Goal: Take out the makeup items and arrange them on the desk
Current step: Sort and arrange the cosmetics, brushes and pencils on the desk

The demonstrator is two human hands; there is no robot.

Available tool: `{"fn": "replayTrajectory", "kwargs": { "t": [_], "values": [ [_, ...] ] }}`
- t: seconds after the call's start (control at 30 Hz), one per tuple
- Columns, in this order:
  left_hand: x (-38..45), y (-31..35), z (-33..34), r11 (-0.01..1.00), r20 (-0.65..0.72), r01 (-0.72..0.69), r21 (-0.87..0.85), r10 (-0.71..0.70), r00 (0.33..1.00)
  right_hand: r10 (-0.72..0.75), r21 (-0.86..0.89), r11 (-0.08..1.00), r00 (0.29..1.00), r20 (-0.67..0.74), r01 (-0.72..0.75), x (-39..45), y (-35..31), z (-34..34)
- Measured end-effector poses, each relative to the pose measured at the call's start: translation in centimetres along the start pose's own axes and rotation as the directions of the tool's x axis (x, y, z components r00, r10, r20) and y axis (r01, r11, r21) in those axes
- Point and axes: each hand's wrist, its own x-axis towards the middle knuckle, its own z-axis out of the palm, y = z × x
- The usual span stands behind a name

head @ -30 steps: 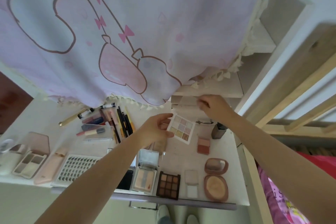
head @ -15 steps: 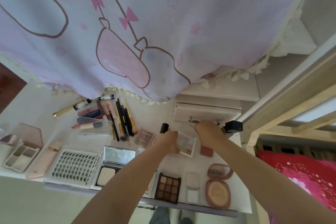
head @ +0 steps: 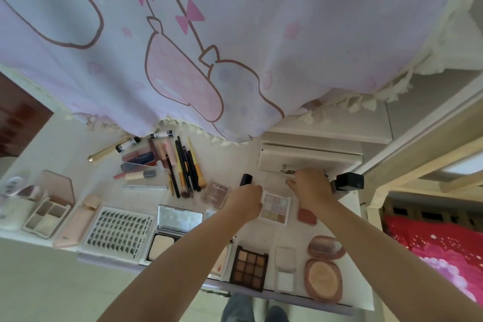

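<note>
Landmark: pastel palette point(head: 276, 207), flat on the desk point(head: 230, 165), nine pale pans facing up.

Left hand point(head: 245, 200): at the palette's left edge, fingers curled onto that edge, holding it. Just beyond the hand a black tube point(head: 246, 180) stands up.

Right hand point(head: 311, 187): beyond and right of the palette, back of hand up, fingers reaching to the front of a white drawer box point(head: 308, 158). Fingertips hidden from the camera; cannot tell whether they grip anything.

Right of the palette, just beside it: small red blush point(head: 306, 216). Further right, at the desk's edge: black cube point(head: 349, 182).

Left of the palette: brown compact point(head: 216, 193), then a bundle of brushes point(head: 186, 167) and pencils.

Nearer than the palette, along the front edge: brown palette point(head: 249, 268), white case point(head: 285, 266), round pink compact point(head: 324, 272) lying open. Far left of these: lash tray point(head: 119, 236).

A pink printed curtain point(head: 209, 34) hangs over the back of the desk.
</note>
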Motion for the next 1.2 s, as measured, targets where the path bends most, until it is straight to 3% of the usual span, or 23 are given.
{"fn": "replayTrajectory", "kwargs": {
  "t": [0.1, 0.17, 0.37, 0.47, 0.57, 0.77, 0.87, 0.93, 1.0, 1.13, 1.2],
  "values": [
    [-0.4, -1.4, 0.0, 0.986, -0.121, 0.153, -0.067, -0.16, 0.98, 0.022, 0.018, 1.0, 0.997, -0.073, -0.021, -0.2, -0.1, 0.3],
    [-0.5, -1.9, 0.0, 0.961, -0.106, 0.259, -0.095, -0.268, 0.957, 0.025, 0.032, 0.999, 0.994, -0.11, -0.021, -0.5, -0.4, 0.3],
    [-0.1, -1.5, 0.6, 0.971, 0.025, 0.214, 0.106, -0.218, 0.976, -0.068, 0.017, 0.997, 0.983, -0.17, 0.072, -1.9, -0.2, 0.6],
    [-0.3, -1.3, 0.4, 0.959, 0.054, 0.284, -0.018, -0.282, 0.958, -0.129, 0.035, 0.99, 0.977, -0.17, 0.137, -2.4, 0.1, 0.4],
    [-0.9, -1.2, -0.2, 0.947, -0.026, 0.31, -0.089, -0.313, 0.949, -0.168, 0.104, 0.977, 0.97, -0.176, 0.189, -2.7, 0.3, 0.0],
    [-3.8, -1.4, -3.6, 0.968, -0.144, 0.185, -0.173, -0.21, 0.967, -0.232, 0.272, 0.915, 0.941, -0.247, 0.297, -3.7, -0.8, -2.5],
    [-7.0, -1.5, -5.9, 0.993, -0.267, 0.061, -0.106, -0.088, 0.96, -0.207, 0.51, 0.802, 0.946, -0.249, 0.309, -4.6, -2.7, -5.2],
    [-8.8, -1.2, -7.5, 0.998, -0.358, 0.019, -0.062, -0.04, 0.933, -0.192, 0.684, 0.67, 0.958, -0.214, 0.288, -4.8, -4.3, -7.7],
    [-10.3, -1.1, -9.3, 0.999, -0.478, -0.011, -0.033, -0.006, 0.878, -0.184, 0.719, 0.621, 0.949, -0.255, 0.314, -4.9, -5.5, -10.3],
    [-12.4, -1.0, -12.4, 0.971, -0.704, -0.238, 0.019, 0.182, 0.686, -0.124, 0.784, 0.521, 0.939, -0.322, 0.337, -5.3, -6.9, -15.1],
    [-13.1, -0.8, -13.6, 0.965, -0.762, -0.247, 0.087, 0.224, 0.607, -0.08, 0.793, 0.508, 0.934, -0.347, 0.338, -5.5, -7.5, -17.1]
  ]
}}
